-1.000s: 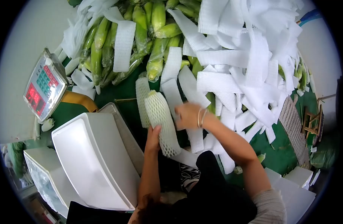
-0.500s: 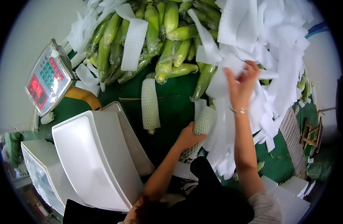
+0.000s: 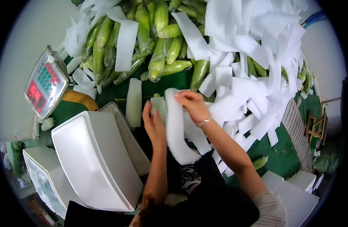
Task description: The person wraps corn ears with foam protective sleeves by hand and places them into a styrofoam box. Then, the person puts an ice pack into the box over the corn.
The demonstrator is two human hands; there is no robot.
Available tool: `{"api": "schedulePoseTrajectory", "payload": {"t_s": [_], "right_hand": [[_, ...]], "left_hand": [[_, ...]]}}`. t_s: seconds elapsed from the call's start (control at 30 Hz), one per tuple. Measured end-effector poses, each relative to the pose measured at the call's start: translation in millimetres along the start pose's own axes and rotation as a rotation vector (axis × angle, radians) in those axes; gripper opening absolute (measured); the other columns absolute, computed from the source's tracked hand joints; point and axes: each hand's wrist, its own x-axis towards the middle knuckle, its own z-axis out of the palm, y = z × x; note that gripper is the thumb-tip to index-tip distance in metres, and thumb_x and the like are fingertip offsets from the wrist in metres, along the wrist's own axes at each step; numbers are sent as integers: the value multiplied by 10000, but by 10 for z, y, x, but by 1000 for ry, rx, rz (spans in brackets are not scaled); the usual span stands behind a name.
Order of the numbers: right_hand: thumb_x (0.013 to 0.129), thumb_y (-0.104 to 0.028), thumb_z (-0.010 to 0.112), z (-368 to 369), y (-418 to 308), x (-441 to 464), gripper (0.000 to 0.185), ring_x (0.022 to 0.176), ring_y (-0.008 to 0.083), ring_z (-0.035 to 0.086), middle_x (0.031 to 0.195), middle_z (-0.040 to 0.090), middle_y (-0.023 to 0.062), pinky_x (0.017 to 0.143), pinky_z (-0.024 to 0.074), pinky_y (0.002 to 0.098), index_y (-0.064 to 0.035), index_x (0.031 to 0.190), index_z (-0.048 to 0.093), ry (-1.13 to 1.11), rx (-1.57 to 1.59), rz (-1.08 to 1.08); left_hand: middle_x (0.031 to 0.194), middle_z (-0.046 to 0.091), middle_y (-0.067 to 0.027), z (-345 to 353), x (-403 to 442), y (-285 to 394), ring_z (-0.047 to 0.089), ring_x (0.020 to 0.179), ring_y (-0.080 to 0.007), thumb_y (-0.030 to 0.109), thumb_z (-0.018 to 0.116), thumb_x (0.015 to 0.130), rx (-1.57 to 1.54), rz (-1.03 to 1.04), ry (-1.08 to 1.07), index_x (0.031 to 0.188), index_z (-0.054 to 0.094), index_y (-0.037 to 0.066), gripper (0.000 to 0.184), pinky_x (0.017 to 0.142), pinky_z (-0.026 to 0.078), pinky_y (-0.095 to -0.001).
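My right hand (image 3: 193,108) pinches the top of a white foam net sleeve (image 3: 176,126), which hangs down and curves to the right at its lower end. Just left of it is my left hand (image 3: 155,126), its fingers raised and apart. Behind that hand a corn cob in a foam net (image 3: 159,108) shows in part. Another netted cob (image 3: 134,102) lies further left on the green table (image 3: 174,80). Plastic-wrapped green corn cobs (image 3: 157,60) are piled beyond the hands.
Loose foam sleeves (image 3: 249,90) are heaped at the right. At the left stand a scale with a red display (image 3: 47,85) and a large white box (image 3: 94,159). A woven strip (image 3: 297,132) and a wooden rack (image 3: 316,126) are at the far right.
My right hand has come back left from the heap with a foam sleeve. My left hand has moved left and opened, letting go of the netted cob. The whole view has also shifted.
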Motion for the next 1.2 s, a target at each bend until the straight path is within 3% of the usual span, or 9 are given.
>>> {"api": "schedulePoseTrajectory", "payload": {"t_s": [0.23, 0.37, 0.5, 0.6, 0.7, 0.9, 1.07, 1.17, 1.2], "right_hand": [[811, -162, 689, 480, 29, 792, 228, 703, 114, 534, 780, 594, 45, 658, 425, 244, 23, 707, 605, 471, -505, -825], [890, -247, 585, 436, -152, 1226, 263, 764, 160, 578, 893, 614, 54, 698, 469, 286, 16, 884, 595, 138, 464, -226], [844, -380, 606, 416, -56, 1407, 479, 747, 144, 564, 886, 580, 100, 697, 467, 271, 45, 1036, 495, 156, 404, -12], [813, -428, 616, 380, 311, 1457, 662, 853, 229, 601, 991, 602, 185, 744, 478, 316, 95, 1172, 427, 179, -176, -174], [816, -421, 604, 307, 497, 1383, 666, 850, 290, 625, 1007, 621, 211, 754, 481, 336, 112, 1180, 443, 161, -220, -295], [839, -343, 576, 352, -271, -119, 447, 684, 319, 646, 762, 645, 195, 650, 499, 370, 27, 1089, 562, 79, -755, -203], [805, -232, 627, 402, -510, -831, 361, 557, 190, 615, 650, 625, 159, 541, 468, 312, 30, 1051, 589, 98, -753, -158], [763, -282, 617, 383, -536, -413, 343, 514, 329, 588, 576, 571, 207, 510, 457, 393, 52, 842, 625, 159, -622, -179], [755, -282, 611, 375, -498, -200, 339, 522, 314, 592, 571, 567, 210, 520, 457, 383, 56, 777, 626, 187, -574, -160]], "left_hand": [[828, 571, 12, 239, 938, 94, 486, 716, -38, 132, 607, 880, -172, 58, -283, 873, 566, 35, 106, 629, 389, -184], [743, 519, 4, 566, 1468, 337, 452, 661, -59, 169, 563, 910, -589, 33, -5, 891, 491, 44, 146, 591, 379, -216], [805, 611, -103, 555, 2125, -189, 577, 659, -182, 193, 488, 936, -10, 130, -122, 899, 511, 34, 165, 584, 444, -300], [931, 620, -229, 700, 2078, -40, 585, 878, -357, 441, 324, 944, 1280, 309, -339, 863, 642, -20, 565, 740, 448, -446], [1089, 606, -99, 477, 1995, -502, 599, 936, -210, 308, 448, 936, -21, -459, -468, 1181, 543, 53, 366, 773, 488, -320], [1077, 586, -35, -80, 531, -410, 580, 927, -175, 311, 450, 942, -775, -602, -511, 1174, 518, 116, 311, 793, 501, -334], [1008, 607, -33, -37, -284, 516, 589, 913, -194, 424, 403, 939, -788, -1043, -126, 1155, 538, 133, 387, 800, 500, -342], [1026, 617, -22, -235, 72, 12, 599, 921, -161, 418, 408, 939, -1121, -977, -689, 1106, 555, 119, 372, 755, 511, -305], [1003, 628, -16, -122, 149, 27, 609, 887, -144, 379, 416, 944, -806, -861, -415, 1072, 565, 111, 332, 690, 515, -288]]}}
